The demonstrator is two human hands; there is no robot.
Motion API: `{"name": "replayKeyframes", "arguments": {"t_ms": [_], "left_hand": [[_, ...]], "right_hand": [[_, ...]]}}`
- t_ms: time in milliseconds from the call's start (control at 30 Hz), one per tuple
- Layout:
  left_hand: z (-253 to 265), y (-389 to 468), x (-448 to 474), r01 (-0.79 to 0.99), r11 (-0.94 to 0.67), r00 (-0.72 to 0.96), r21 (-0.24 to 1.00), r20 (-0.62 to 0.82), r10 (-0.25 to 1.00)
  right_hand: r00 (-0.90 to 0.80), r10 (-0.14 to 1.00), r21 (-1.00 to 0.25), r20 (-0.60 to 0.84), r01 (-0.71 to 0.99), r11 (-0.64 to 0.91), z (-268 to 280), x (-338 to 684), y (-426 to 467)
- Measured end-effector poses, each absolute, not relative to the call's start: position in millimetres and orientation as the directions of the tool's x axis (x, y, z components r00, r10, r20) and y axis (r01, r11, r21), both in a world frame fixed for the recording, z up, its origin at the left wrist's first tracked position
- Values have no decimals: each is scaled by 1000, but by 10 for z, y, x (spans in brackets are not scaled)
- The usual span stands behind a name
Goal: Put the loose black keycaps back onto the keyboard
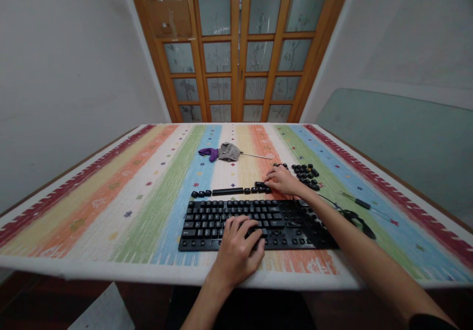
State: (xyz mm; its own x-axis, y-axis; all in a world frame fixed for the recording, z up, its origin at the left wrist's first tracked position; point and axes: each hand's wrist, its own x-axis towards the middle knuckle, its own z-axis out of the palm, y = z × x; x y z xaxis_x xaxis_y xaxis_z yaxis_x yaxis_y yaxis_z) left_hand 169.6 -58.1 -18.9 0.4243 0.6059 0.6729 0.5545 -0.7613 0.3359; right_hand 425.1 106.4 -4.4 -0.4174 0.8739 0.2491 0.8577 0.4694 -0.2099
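Observation:
A black keyboard (232,221) lies near the table's front edge, its bottom row and right-hand section bare of keycaps. My left hand (238,248) rests on its middle with fingers spread over the keys, holding nothing. Behind the keyboard, my right hand (283,180) has its fingers drawn together at a wide black keycap (260,184). That keycap is by the right end of a row of loose ones, which includes the long spacebar (228,191). More loose keycaps (305,175) are grouped right of my right hand, and a few show just behind it.
A grey cloth (229,151), a purple cloth (209,154) and a thin rod lie farther back. To the right are a dark-handled tool (362,203) and a bundled black cable (356,221). The striped tablecloth (148,212) covers the table; glass-paned wooden doors (240,54) stand behind.

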Motion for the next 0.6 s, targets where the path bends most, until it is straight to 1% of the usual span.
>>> {"name": "replayKeyframes", "arguments": {"t_ms": [233,333,467,600], "left_hand": [[-195,-584,1695,548,-762,422,344,673,607],[-204,-578,1687,548,-760,422,350,669,612],[-197,-569,1684,545,-757,408,360,675,615],[-184,-565,1693,551,-752,397,362,679,618]], "right_hand": [[-411,855,-169,318,862,477,-81,4248,1084],[-411,824,-163,391,850,502,0,4267,999],[-449,722,-175,527,774,609,152,4274,620],[-467,704,-229,534,722,653,209,4244,60]]}}
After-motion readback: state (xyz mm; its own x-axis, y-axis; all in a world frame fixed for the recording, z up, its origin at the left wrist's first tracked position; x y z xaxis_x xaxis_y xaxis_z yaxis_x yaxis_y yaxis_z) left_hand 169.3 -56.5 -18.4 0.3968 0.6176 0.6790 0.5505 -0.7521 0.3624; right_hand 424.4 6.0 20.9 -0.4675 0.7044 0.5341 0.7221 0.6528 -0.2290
